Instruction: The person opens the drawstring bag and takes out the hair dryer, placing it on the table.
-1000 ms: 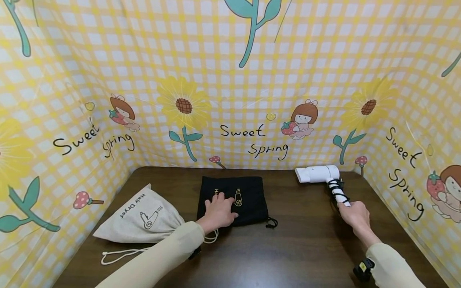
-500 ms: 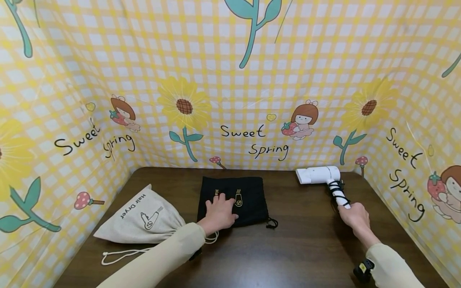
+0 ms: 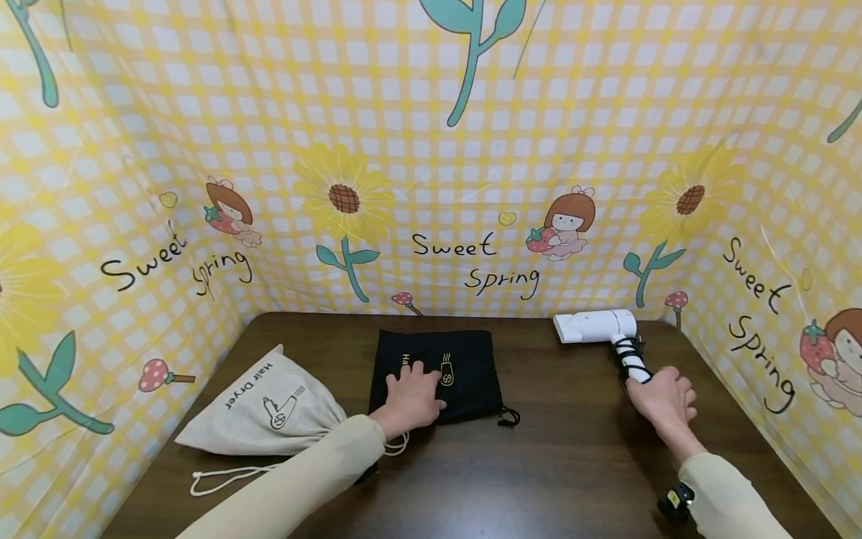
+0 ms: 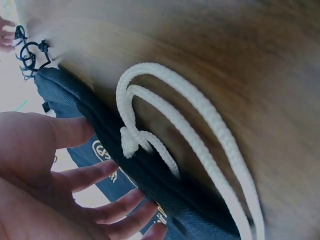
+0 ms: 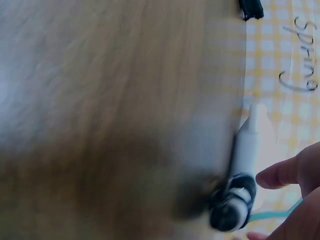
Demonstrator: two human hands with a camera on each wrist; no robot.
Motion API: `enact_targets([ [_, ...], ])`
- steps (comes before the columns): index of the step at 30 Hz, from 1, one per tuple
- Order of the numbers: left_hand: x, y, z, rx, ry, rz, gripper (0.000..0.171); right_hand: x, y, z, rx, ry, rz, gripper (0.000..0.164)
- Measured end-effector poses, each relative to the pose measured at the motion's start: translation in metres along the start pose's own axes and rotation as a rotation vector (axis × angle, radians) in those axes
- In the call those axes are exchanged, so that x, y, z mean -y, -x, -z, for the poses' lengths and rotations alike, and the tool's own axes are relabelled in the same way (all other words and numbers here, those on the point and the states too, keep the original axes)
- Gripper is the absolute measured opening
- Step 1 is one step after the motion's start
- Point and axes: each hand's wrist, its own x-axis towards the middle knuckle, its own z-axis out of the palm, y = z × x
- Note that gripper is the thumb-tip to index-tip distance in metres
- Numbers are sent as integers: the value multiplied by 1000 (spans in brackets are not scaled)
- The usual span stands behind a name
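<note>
A black drawstring pouch (image 3: pixel 471 385) with a gold hair dryer print lies flat near the table's middle. My left hand (image 3: pixel 409 397) rests on its left part, fingers spread, hiding some of the lettering. At the far right lies a white hair dryer (image 3: pixel 595 327), nozzle to the left, its black cord (image 3: pixel 629 355) wound round the handle. My right hand (image 3: pixel 663 400) is at the handle's end with fingers loosened. In the right wrist view, the thumb (image 5: pixel 280 174) stands beside the handle rather than gripping it.
To the left lies a beige drawstring bag (image 3: pixel 269 412) printed "Hair Dryer", its white cord (image 4: pixel 215 120) looping near the left hand. The dark wooden table (image 3: pixel 512 479) is enclosed by a yellow checked cloth (image 3: pixel 431 165) at the back and both sides.
My right hand has loosened from the hair dryer's handle, and its fingers have spread outward to the right. The dryer, the left hand and both bags have stayed in place.
</note>
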Motion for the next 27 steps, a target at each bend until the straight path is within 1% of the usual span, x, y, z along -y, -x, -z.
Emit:
enact_targets([
  [2, 1, -1, -2, -1, 0, -2, 49, 8, 3, -4, -35, -7, 27, 65],
  [4, 1, -1, -2, 1, -1, -7, 49, 17, 8, -8, -73, -10, 91, 66],
  [6, -1, 0, 0, 4, -1, -14, 48, 28, 12, -14, -95, -7, 167, 62],
  [8, -3, 1, 2, 15, 0, -19, 47, 38, 17, -20, -93, -3, 255, 57],
  [10, -6, 3, 6, 28, -1, -24, 47, 47, 22, -25, -63, 23, 355, 51],
  [14, -9, 3, 7, 41, 15, -32, 47, 61, 31, -35, 64, 94, 546, 42],
  [16, -10, 2, 5, 40, 29, -40, 48, 66, 36, -38, 131, 128, 618, 40],
  [18, -11, 1, 4, 43, 41, -48, 48, 70, 40, -41, 177, 162, 669, 39],
  [21, -13, 2, 5, 58, 43, -56, 49, 77, 46, -47, 216, 218, 730, 39],
  [24, -17, 5, 9, 66, 42, -70, 49, 84, 53, -54, 226, 261, 778, 39],
  [27, -18, 6, 9, 70, 36, -88, 49, 89, 59, -61, 239, 283, 814, 40],
])
